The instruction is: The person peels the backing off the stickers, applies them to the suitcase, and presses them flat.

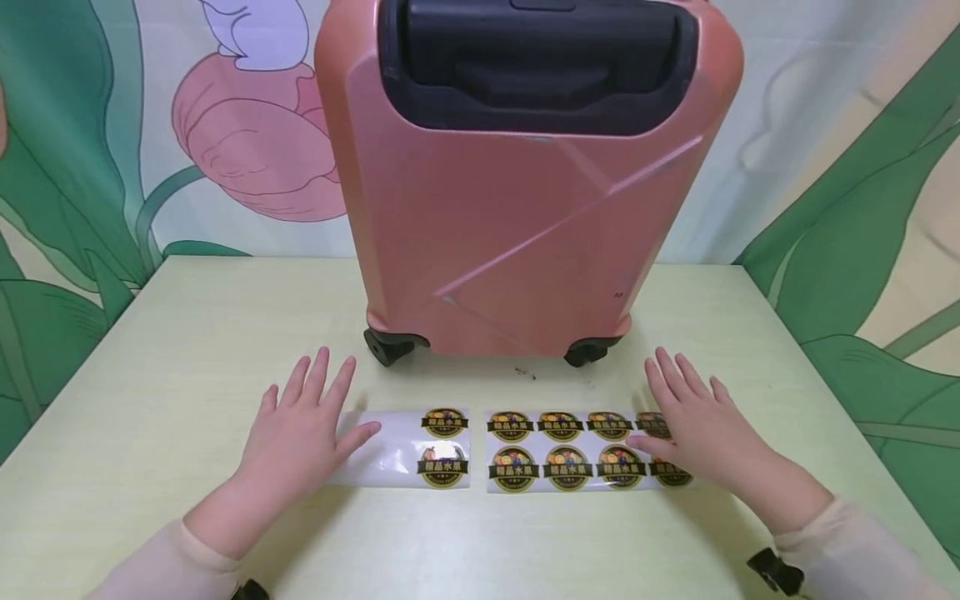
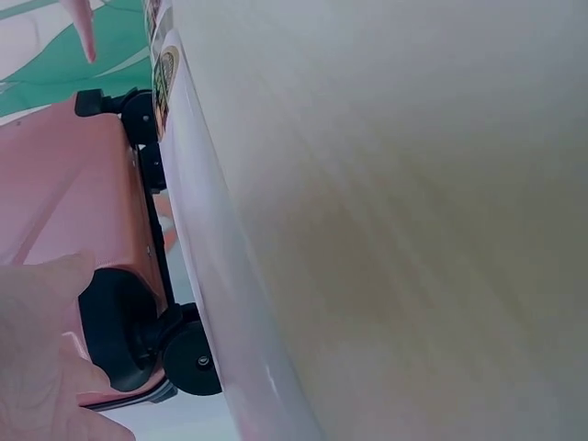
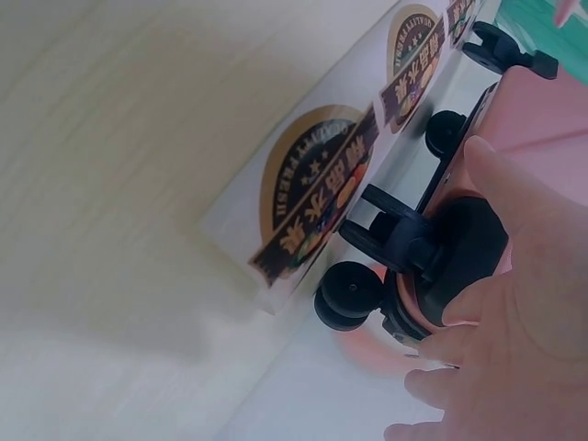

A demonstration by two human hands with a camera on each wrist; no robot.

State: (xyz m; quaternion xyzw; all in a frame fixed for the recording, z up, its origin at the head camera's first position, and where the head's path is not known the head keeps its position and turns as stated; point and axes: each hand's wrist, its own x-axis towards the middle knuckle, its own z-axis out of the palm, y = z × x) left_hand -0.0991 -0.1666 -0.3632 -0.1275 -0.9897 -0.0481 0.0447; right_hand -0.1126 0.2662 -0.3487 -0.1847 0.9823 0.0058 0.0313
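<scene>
My left hand (image 1: 296,437) is held with fingers spread over the left end of a sticker sheet (image 1: 390,467), whose left part is bare backing. Two round fruit-label stickers (image 1: 443,465) remain at that sheet's right end. Fingers straight, my right hand (image 1: 705,429) hovers over the right end of a second sticker sheet (image 1: 576,485), which carries two rows of black-and-gold labels (image 1: 567,467). Neither hand holds anything. Behind both sheets stands a pink suitcase (image 1: 517,233), upright on black wheels (image 1: 587,351). In the right wrist view the labels (image 3: 317,184) show close up beside the wheels.
The pale wooden table (image 1: 150,400) carries the suitcase and sheets. A backdrop (image 1: 247,150) with painted leaves and a pink flower hangs behind it. Small dark marks (image 1: 526,372) lie on the table near the suitcase's base. Dark clips (image 1: 776,572) sit at the sleeves.
</scene>
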